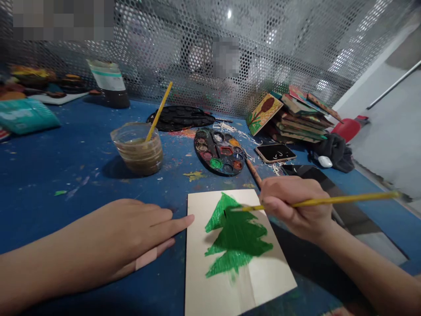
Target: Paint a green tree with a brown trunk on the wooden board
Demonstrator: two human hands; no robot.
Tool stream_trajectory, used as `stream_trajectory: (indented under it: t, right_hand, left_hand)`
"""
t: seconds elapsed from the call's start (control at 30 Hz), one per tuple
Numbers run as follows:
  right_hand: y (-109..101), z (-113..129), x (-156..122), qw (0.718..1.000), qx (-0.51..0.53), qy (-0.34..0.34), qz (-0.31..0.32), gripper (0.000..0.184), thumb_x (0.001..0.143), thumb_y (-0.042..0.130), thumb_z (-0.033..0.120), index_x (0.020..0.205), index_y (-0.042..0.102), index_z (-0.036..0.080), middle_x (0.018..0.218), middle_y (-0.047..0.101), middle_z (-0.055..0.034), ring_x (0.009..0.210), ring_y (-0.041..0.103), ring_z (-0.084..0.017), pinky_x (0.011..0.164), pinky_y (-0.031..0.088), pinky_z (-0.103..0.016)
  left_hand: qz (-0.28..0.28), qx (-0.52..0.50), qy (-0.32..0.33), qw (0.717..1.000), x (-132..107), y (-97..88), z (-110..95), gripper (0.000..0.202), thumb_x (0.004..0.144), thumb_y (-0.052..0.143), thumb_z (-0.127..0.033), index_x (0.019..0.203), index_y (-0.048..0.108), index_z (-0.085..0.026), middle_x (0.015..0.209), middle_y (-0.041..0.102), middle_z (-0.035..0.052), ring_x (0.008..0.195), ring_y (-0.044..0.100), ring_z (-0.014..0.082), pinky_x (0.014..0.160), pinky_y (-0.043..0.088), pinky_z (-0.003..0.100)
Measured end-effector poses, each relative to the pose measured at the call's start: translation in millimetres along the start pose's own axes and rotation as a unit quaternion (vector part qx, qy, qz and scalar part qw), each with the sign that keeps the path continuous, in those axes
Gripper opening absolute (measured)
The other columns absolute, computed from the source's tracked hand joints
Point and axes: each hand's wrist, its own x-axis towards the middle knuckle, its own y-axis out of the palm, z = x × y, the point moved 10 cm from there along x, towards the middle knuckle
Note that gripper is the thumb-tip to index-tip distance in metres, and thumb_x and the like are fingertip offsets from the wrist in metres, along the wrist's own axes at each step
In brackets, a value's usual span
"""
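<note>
A white board (279, 281) lies on the blue table, painted with a green fir tree (235, 237). My right hand (296, 206) is closed around a yellow-handled paintbrush (345, 199), its tip at the upper part of the tree beside a small dark mark. Flat on the table to the left, my left hand (138, 237) has its fingers stretched out, and the index fingertip meets the board's left edge. Beyond the board sits a round dark paint palette (210, 151) with several wells, one bright green. A wooden-handled brush (253, 172) rests against the palette's right side.
A plastic cup (138, 153) of murky water holds another yellow brush (159, 112). Farther back are a black palette (180, 117) and a dark-filled container (110, 83). At right are a phone (276, 152), stacked painted boards (299, 114) and a dark cloth (335, 151). Perforated metal (158, 57) borders the table.
</note>
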Motion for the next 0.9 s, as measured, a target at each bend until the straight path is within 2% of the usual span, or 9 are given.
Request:
stream_trajectory:
  t: [0.23, 0.33, 0.47, 0.63, 0.83, 0.9]
  right_hand:
    - [5, 24, -2, 0.998, 0.025, -0.055, 0.001, 0.03, 0.097, 0.045, 0.027, 0.068, 0.051, 0.02, 0.054, 0.05, 0.0013, 0.051, 0.049, -0.011, 0.05, 0.039, -0.025]
    - [12, 35, -4, 0.996, 0.009, -0.083, 0.033, 0.03, 0.097, 0.044, 0.026, 0.069, 0.051, 0.019, 0.052, 0.05, 0.0009, 0.049, 0.048, -0.011, 0.049, 0.039, -0.025]
    - [8, 29, -2, 0.997, 0.051, -0.047, 0.022, 0.034, 0.098, 0.043, 0.027, 0.065, 0.048, 0.02, 0.05, 0.047, 0.0028, 0.046, 0.044, -0.01, 0.047, 0.038, -0.025]
    - [2, 8, -1, 1.0, 0.002, 0.026, -0.013, 0.036, 0.097, 0.045, 0.032, 0.065, 0.052, 0.02, 0.054, 0.052, 0.0018, 0.049, 0.049, -0.009, 0.049, 0.04, -0.023]
    - [9, 20, -2, 1.0, 0.025, -0.001, -0.006, 0.035, 0.097, 0.046, 0.03, 0.065, 0.055, 0.019, 0.054, 0.056, 0.0003, 0.052, 0.055, -0.011, 0.051, 0.043, -0.024]
    - [8, 14, -1, 0.999, 0.025, 0.025, -0.013, 0.035, 0.097, 0.047, 0.028, 0.064, 0.056, 0.019, 0.053, 0.056, 0.0017, 0.049, 0.054, -0.009, 0.047, 0.042, -0.021]
  left_hand:
    - [-0.022, 0.016, 0.04, 0.999, 0, -4.0, -5, 0.05, 0.093, 0.038, -0.015, 0.14, 0.032, -0.034, 0.081, 0.062, -0.0062, 0.068, 0.058, 0.0147, 0.062, 0.034, 0.028]
    - [-0.008, 0.019, 0.028, 0.999, 0, -3.1, -5, 0.053, 0.094, 0.037, -0.012, 0.14, 0.028, -0.035, 0.083, 0.061, -0.0072, 0.07, 0.057, 0.0144, 0.064, 0.034, 0.028]
    - [0.014, 0.018, 0.01, 1.0, -1, -0.2, -4, 0.053, 0.095, 0.038, -0.012, 0.139, 0.027, -0.038, 0.084, 0.061, -0.0088, 0.071, 0.058, 0.0145, 0.065, 0.035, 0.028]
    - [-0.021, 0.033, 0.046, 0.998, -1, -4.1, -8, 0.044, 0.1, 0.026, -0.019, 0.141, 0.028, -0.032, 0.085, 0.063, -0.006, 0.071, 0.057, 0.015, 0.065, 0.036, 0.03]
    - [-0.043, 0.021, 0.046, 0.998, -1, -6.3, -7, 0.041, 0.099, 0.03, -0.022, 0.137, 0.036, -0.035, 0.077, 0.061, -0.0067, 0.062, 0.055, 0.0143, 0.058, 0.036, 0.029]
    - [-0.052, 0.02, 0.049, 0.997, 0, -8.0, -7, 0.04, 0.098, 0.03, -0.023, 0.136, 0.038, -0.034, 0.077, 0.061, -0.0065, 0.063, 0.055, 0.0141, 0.058, 0.036, 0.029]
